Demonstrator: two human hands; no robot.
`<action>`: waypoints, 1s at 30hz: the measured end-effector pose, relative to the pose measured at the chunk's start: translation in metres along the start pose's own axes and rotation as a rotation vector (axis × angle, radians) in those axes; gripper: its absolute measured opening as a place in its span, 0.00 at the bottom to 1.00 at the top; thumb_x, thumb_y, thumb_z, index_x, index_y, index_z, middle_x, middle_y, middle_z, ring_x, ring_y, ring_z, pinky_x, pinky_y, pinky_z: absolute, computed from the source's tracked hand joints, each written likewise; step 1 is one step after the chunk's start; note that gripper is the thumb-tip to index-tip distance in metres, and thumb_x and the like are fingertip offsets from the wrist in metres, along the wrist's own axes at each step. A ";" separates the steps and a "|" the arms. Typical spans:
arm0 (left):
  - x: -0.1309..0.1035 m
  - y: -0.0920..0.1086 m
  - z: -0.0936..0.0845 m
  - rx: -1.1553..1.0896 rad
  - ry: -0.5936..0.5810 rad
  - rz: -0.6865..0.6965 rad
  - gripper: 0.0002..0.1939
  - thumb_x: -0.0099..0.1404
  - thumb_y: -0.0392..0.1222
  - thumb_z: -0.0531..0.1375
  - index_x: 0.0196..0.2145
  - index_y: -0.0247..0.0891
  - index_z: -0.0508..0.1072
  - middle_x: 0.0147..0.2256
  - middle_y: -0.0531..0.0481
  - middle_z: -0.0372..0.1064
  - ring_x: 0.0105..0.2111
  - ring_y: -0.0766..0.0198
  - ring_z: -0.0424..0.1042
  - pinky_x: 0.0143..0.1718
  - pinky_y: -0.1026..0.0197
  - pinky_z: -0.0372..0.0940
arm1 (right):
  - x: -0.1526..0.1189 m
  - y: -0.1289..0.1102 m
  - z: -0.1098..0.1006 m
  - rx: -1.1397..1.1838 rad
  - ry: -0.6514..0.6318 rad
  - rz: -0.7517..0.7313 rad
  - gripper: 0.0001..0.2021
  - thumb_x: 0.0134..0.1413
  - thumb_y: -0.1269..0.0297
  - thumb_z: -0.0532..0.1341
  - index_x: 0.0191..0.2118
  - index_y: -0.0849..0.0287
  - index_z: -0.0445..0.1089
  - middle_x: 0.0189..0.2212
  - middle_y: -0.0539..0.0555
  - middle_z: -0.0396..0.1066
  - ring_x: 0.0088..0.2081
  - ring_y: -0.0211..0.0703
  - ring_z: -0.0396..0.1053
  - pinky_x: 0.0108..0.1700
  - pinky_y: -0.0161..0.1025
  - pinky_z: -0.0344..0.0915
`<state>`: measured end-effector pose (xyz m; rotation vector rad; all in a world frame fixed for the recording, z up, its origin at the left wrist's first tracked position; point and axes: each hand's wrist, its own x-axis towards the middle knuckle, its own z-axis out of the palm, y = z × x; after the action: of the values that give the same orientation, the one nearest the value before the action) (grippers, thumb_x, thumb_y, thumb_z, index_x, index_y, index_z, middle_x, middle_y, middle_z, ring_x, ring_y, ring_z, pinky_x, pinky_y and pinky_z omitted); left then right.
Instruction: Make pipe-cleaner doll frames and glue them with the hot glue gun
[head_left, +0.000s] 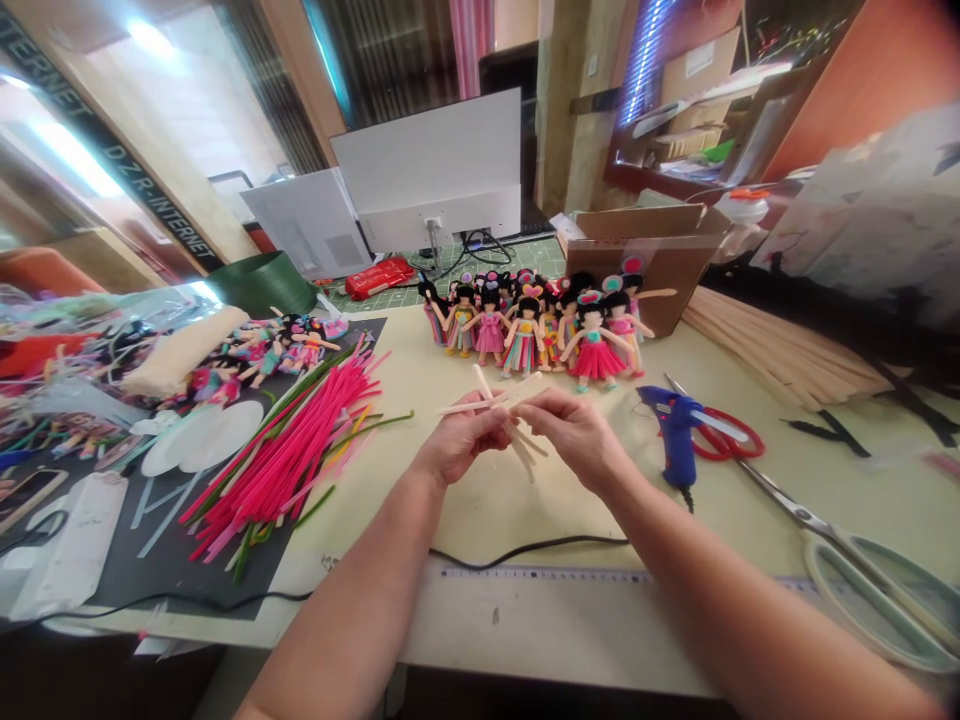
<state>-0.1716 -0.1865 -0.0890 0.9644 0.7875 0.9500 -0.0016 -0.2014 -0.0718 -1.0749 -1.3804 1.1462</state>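
Note:
Over the middle of the table, my left hand (466, 437) is closed around several cream pipe cleaners (523, 452) that cross each other and stick out on several sides. My right hand (568, 425) pinches the same bundle from the right, thumb and fingertips together. Where the strips join is partly hidden by my fingers. Just beyond both hands stands a crowd of small pipe-cleaner dolls (525, 335) with black hair and colourful skirts. Right of my right hand lies a blue glue gun (677, 440).
Large scissors (806, 517) and red-handled scissors (731, 433) lie at right, near cream strips (780, 345). Pink pipe cleaners (300, 440) are heaped on a dark mat at left. A black cord (525, 548) and a ruler (555, 575) run along the front; a cardboard box (682, 270) stands behind.

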 end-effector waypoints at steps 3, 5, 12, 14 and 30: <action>-0.002 0.000 0.003 0.035 -0.016 0.007 0.23 0.54 0.46 0.67 0.45 0.34 0.70 0.28 0.52 0.67 0.25 0.72 0.65 0.28 0.67 0.60 | 0.000 -0.002 0.002 -0.013 -0.031 0.001 0.05 0.46 0.63 0.65 0.26 0.56 0.78 0.24 0.50 0.73 0.29 0.40 0.66 0.34 0.39 0.61; -0.003 0.001 0.005 0.042 -0.022 0.006 0.24 0.54 0.46 0.68 0.46 0.34 0.70 0.28 0.52 0.66 0.25 0.72 0.65 0.28 0.67 0.60 | -0.001 -0.005 0.002 -0.022 -0.053 -0.021 0.04 0.46 0.64 0.65 0.27 0.55 0.78 0.26 0.50 0.74 0.30 0.41 0.68 0.35 0.39 0.62; -0.003 0.001 0.008 -0.030 -0.117 -0.083 0.24 0.56 0.46 0.67 0.48 0.35 0.69 0.29 0.53 0.66 0.21 0.75 0.64 0.26 0.69 0.59 | 0.001 -0.008 -0.005 -0.033 -0.134 -0.135 0.04 0.46 0.65 0.66 0.27 0.57 0.79 0.28 0.53 0.75 0.34 0.43 0.72 0.40 0.39 0.67; -0.003 0.000 0.009 -0.065 -0.133 -0.097 0.23 0.56 0.45 0.67 0.48 0.36 0.69 0.30 0.53 0.67 0.21 0.76 0.64 0.26 0.69 0.59 | 0.002 -0.005 -0.006 -0.020 -0.148 -0.153 0.04 0.46 0.65 0.66 0.28 0.57 0.78 0.31 0.53 0.76 0.37 0.44 0.72 0.42 0.40 0.67; -0.006 0.003 0.010 -0.014 -0.077 -0.069 0.28 0.54 0.44 0.68 0.51 0.36 0.65 0.30 0.53 0.67 0.23 0.73 0.66 0.28 0.67 0.61 | -0.001 -0.012 -0.003 -0.081 -0.123 -0.087 0.07 0.48 0.66 0.62 0.24 0.60 0.75 0.27 0.53 0.73 0.32 0.41 0.70 0.34 0.36 0.66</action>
<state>-0.1661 -0.1946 -0.0819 0.9505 0.7439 0.8530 0.0006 -0.2041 -0.0598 -1.0048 -1.5668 1.1162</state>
